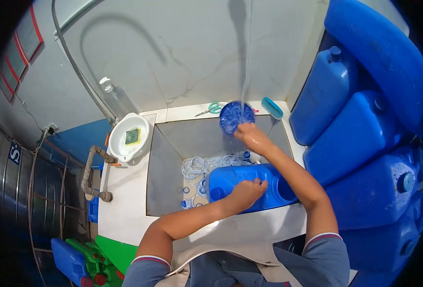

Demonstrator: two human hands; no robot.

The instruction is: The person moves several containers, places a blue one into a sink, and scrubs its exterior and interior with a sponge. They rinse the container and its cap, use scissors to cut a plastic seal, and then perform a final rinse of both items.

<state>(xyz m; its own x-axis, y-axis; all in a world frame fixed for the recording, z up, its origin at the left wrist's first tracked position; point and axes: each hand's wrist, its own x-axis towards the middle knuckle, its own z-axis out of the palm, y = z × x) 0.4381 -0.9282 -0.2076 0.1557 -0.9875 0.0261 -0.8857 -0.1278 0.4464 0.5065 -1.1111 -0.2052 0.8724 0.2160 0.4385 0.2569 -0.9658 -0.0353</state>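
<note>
A blue plastic jug lies in the sink, its wide round mouth facing right and a small blue cap on its left part. My left hand is closed on the jug's handle area; the handle itself is mostly hidden. Above the sink's far part, my right hand grips the near edge of a round blue bowl. A thin stream of water falls into the bowl, and water ripples inside it. Coiled clear tubing and rings lie in the sink left of the jug.
Scissors and a blue brush rest on the back ledge. At left stands a white basin with a sponge, near a pump bottle. Large blue jugs are stacked at right. Pipes run beside the counter.
</note>
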